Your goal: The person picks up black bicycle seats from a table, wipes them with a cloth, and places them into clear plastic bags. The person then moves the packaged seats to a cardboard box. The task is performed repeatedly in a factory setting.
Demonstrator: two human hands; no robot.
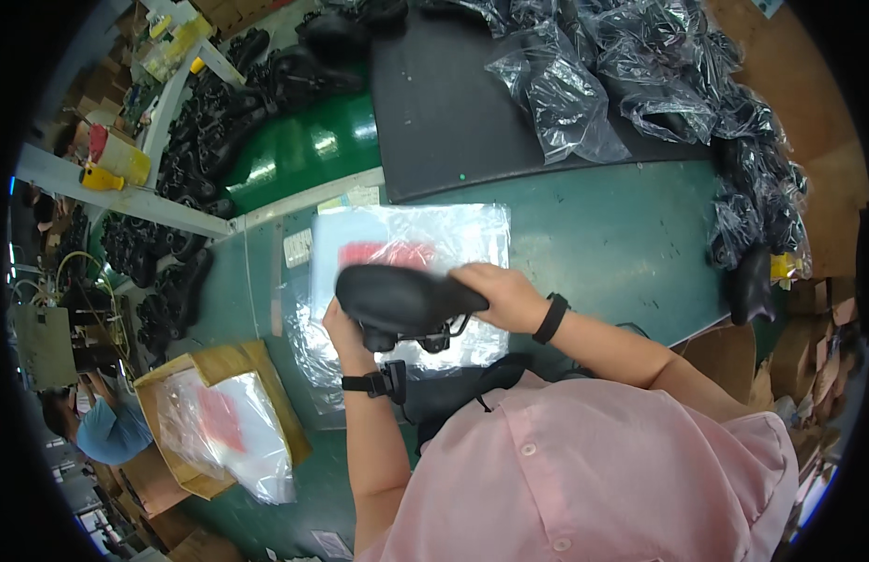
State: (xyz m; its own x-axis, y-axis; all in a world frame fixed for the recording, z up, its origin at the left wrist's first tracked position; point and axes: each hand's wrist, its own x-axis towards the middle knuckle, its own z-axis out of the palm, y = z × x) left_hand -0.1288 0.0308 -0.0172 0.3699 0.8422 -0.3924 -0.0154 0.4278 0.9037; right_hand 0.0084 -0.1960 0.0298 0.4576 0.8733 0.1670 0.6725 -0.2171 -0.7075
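Observation:
A black bicycle saddle [393, 294] is held up in front of me, its wide end to the left and its narrow nose to the right. My left hand [342, 330] grips the wide end from the near left side, its fingers partly hidden behind the saddle. Around the nose, my right hand [502, 294] is closed. Metal rails [453, 330] show along the saddle's near side. Beneath it lies a stack of clear plastic bags [476, 234] with red print, flat on the green table [603, 244].
Bagged saddles [640, 66] are heaped at the far right, partly on a black mat [444, 122]. Bare saddles [228, 112] crowd the far left beside a white metal frame [125, 192]. A cardboard box [289, 403] with plastic bags stands near left. Another person [111, 426] is at the left edge.

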